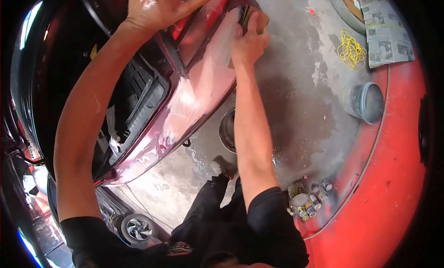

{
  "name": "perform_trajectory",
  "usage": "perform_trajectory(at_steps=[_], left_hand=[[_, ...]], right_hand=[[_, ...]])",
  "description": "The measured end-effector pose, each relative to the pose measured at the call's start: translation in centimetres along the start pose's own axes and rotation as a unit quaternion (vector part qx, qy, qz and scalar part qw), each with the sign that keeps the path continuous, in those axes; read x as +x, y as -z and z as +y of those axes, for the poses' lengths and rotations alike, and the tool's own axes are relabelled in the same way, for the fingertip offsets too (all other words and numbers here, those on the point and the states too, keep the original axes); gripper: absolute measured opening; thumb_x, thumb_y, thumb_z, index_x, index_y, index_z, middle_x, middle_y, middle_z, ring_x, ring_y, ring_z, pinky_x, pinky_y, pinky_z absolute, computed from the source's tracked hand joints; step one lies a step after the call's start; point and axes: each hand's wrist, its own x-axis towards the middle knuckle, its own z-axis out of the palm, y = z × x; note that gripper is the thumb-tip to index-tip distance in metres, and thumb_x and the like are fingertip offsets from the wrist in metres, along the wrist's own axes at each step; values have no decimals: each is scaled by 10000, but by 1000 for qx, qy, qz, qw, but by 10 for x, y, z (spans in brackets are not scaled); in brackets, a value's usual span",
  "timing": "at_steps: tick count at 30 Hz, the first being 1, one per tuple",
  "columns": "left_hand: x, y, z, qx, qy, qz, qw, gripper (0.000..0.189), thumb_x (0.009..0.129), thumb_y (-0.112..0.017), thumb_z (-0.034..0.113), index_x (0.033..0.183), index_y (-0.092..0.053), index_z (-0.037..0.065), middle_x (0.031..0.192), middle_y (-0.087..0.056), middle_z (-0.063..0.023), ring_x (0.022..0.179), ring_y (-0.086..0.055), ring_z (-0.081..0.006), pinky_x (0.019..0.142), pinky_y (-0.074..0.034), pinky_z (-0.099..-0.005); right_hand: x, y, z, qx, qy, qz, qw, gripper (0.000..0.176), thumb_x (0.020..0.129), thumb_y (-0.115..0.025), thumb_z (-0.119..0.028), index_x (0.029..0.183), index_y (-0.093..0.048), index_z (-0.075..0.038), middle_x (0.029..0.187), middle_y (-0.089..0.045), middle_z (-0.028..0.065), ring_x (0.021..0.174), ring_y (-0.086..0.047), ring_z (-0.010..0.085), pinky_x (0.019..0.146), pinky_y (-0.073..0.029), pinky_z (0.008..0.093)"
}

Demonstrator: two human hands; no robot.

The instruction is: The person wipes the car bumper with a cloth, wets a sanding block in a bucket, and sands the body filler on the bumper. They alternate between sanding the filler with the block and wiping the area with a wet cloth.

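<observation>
At the top, my left hand (155,9) lies on the car's wet edge beside the red tail light (208,21), fingers spread, holding nothing. To its right, my right hand (249,46) is wrapped round a flat brownish block (260,24) against the outer side of the car panel (199,88). The panel is wet and shows pale pinkish-white patches over dark red paint. What lies under the block is hidden. The open trunk of the car (148,99) is left of the panel.
A bucket (365,103) stands at right near a red panel (388,175); another round container (227,130) is partly behind my right forearm. Yellow cord (351,50), cans (311,205) and a wheel (138,228) lie on the floor. Newspaper (384,32) covers something at upper right.
</observation>
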Motion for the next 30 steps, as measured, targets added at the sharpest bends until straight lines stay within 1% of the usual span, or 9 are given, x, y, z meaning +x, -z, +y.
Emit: perform_trajectory(at_steps=[4,11,15,18,21,23,24,27,30], left_hand=[[-8,-3,-2,7,7,26,1000,260,754,-819,315,949,-735,165,1080,-602,-90,1148,-538,-349,1102,-307,-655],[-15,-9,-6,-28,26,41,998,219,807,-776,335,940,-729,167,1075,-597,-89,1212,-529,-360,1143,-269,-680],[-10,-2,-3,-41,44,40,997,220,824,-762,353,935,-726,166,1070,-598,-96,1212,-529,-366,1154,-262,-671],[-9,1,-2,-33,43,39,998,216,827,-758,353,930,-724,166,1058,-601,-97,1212,-532,-365,1159,-260,-664],[-10,-4,0,-22,32,46,998,198,818,-765,337,911,-719,168,1046,-606,-95,1206,-536,-362,1158,-270,-649],[-9,-2,0,-9,22,48,999,188,817,-767,330,900,-717,168,1044,-609,-91,1195,-539,-356,1156,-275,-644],[-15,-13,-10,46,-5,57,997,232,818,-807,429,998,-773,286,1130,-664,-2,1196,-577,-307,1115,-340,-569],[-16,-16,-9,33,17,57,998,155,851,-771,407,957,-759,294,1139,-663,7,1215,-570,-303,1155,-299,-618],[-19,-21,-13,12,29,59,998,195,825,-775,418,937,-753,259,1134,-653,-3,1227,-564,-311,1150,-288,-658]], right_hand=[[-113,-3,6,2,132,71,989,796,888,-807,-290,1604,-459,-277,1276,-539,375,1198,-546,533,1031,-451,581],[-2,6,2,32,-51,-87,994,653,959,-690,-358,1576,-488,-298,1310,-498,345,1182,-553,512,966,-510,572],[-60,-19,-11,-45,22,60,997,670,970,-662,-378,1602,-447,-317,1315,-488,345,1233,-529,524,1008,-491,598],[-99,2,-22,-68,22,-5,997,617,978,-645,-339,1572,-502,-249,1339,-578,345,1143,-605,474,1010,-495,544],[-22,-8,-5,41,56,35,997,641,965,-683,-301,1576,-492,-265,1470,-485,354,1214,-554,486,1052,-464,580],[18,2,-21,30,-40,-14,999,658,942,-707,-251,1568,-501,-260,1526,-439,346,1244,-547,489,1063,-465,571],[25,8,-29,24,-87,-40,995,668,931,-719,-226,1563,-505,-258,1553,-417,342,1259,-544,491,1068,-465,567],[-55,-3,-41,10,50,111,992,671,925,-713,-226,1563,-508,-257,1544,-448,327,1276,-540,489,1068,-471,561],[-106,23,-64,7,-102,-90,991,660,932,-708,-252,1562,-511,-247,1490,-486,317,1258,-544,497,1057,-476,575]])
